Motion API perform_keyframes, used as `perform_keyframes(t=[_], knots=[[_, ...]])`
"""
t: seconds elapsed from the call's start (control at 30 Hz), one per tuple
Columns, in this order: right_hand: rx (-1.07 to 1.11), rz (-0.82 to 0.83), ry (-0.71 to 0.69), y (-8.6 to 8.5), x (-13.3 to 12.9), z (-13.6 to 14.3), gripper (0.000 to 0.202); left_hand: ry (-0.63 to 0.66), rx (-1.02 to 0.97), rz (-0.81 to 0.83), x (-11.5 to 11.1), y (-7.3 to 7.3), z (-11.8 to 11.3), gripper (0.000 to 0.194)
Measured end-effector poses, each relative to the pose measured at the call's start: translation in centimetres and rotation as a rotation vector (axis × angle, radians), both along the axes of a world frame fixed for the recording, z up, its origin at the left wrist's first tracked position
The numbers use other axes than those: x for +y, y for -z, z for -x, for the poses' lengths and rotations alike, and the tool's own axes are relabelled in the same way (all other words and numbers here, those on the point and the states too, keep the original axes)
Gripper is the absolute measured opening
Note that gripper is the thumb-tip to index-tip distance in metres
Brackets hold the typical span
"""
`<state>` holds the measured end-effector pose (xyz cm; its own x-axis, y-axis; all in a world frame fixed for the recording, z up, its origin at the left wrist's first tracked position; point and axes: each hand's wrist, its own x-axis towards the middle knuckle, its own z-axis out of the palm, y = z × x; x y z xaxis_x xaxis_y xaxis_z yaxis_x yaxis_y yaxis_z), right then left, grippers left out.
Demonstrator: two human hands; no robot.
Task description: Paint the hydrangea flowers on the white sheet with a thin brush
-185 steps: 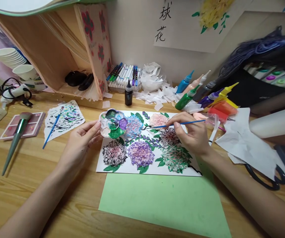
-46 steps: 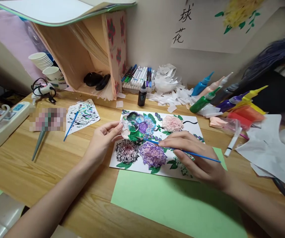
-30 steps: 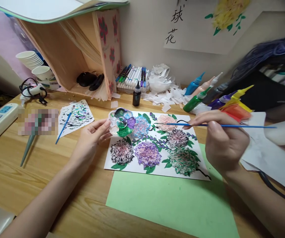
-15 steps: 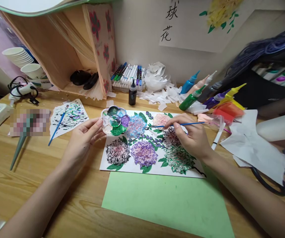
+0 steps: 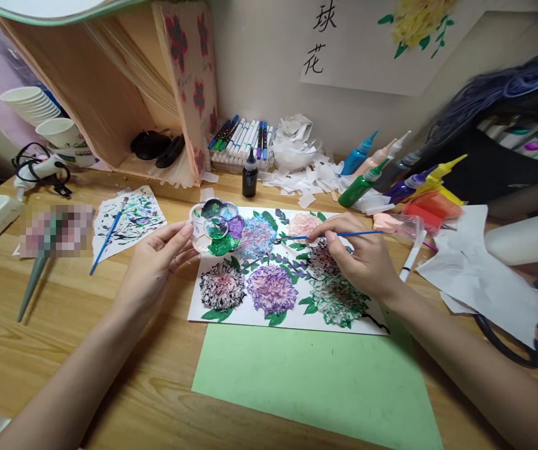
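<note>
My left hand (image 5: 160, 256) grips a flower-shaped paint palette (image 5: 217, 228) by its left edge, tilted over the top left of the picture. Green, purple and dark paint fill its wells. My right hand (image 5: 355, 256) pinches a thin blue paintbrush (image 5: 310, 237); the dark tip points left, at the sheet between the blue-edged and pink flowers. Beneath both lies a white sheet (image 5: 259, 320) with several textured paper flowers, among them a purple one (image 5: 272, 289) and a black-edged one (image 5: 222, 285), plus painted green leaves. My right hand partly covers the flowers on that side.
Green paper (image 5: 315, 381) lies under the sheet's front edge. A black paint bottle (image 5: 250, 175) stands behind it, near boxed markers (image 5: 245, 140) and paper scraps (image 5: 310, 181). Paint bottles (image 5: 365, 184) lean at right. A second brush (image 5: 107, 237) rests on paint-marked paper at left; scissors (image 5: 512, 350) lie right.
Almost nothing differs. The view has shifted very slightly; both hands keep their hold on the palette and the paintbrush, whose tip stays at about the same spot.
</note>
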<state>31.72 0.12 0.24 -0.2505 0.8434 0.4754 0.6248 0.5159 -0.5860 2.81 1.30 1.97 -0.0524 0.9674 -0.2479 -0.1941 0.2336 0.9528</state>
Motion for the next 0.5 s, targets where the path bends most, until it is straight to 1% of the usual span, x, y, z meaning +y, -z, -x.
perform_keyframes(t=[0.1,0.27,0.5], knots=[[-0.017,0.0,0.004,0.03,-0.01,-0.09,0.021,-0.015,-0.002,-0.004,-0.03,-0.04,-0.02,0.01],[-0.009,-0.026,0.011,-0.11,-0.02,-0.17,0.022,0.003,-0.001,-0.011,-0.09,0.01,0.0,0.008],[-0.019,0.016,-0.008,0.11,0.03,-0.05,0.021,0.005,0.015,-0.007,-0.08,0.0,0.04,0.011]])
